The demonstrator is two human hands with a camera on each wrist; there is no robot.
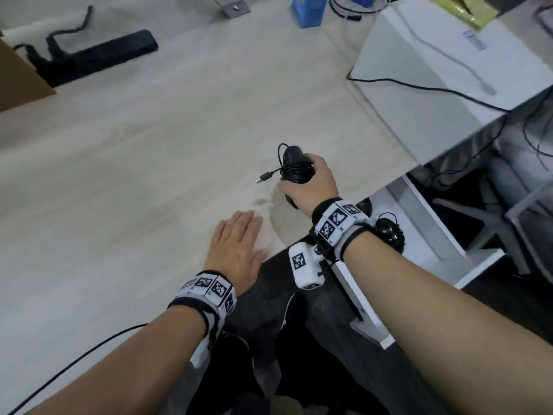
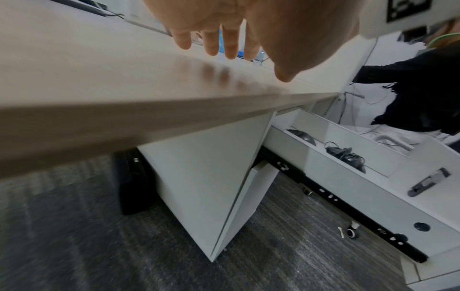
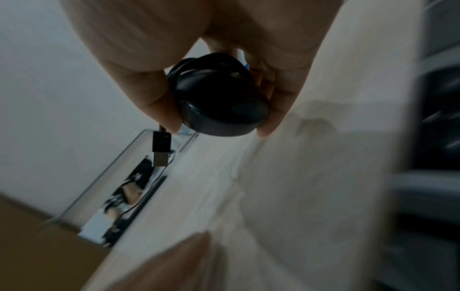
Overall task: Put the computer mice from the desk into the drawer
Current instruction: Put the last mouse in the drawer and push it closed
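My right hand [image 1: 311,181] grips a black wired mouse [image 1: 294,163] above the desk's front right part; its cable is wound round the body and the USB plug [image 1: 264,177] sticks out to the left. The right wrist view shows the mouse [image 3: 221,110] pinched between thumb and fingers, plug [image 3: 160,153] dangling. My left hand [image 1: 239,244] lies flat and open on the desk near its front edge. The white drawer [image 2: 343,141] stands pulled out at the right, with a black mouse [image 2: 302,134] and a second one with a bundled cable [image 2: 346,155] inside.
On the light wood desk [image 1: 149,160] lie a black power strip [image 1: 98,55] at the back left, a blue box [image 1: 309,9] at the back and a white box [image 1: 434,64] with cables at the right. A cardboard box [image 1: 18,76] is at the left.
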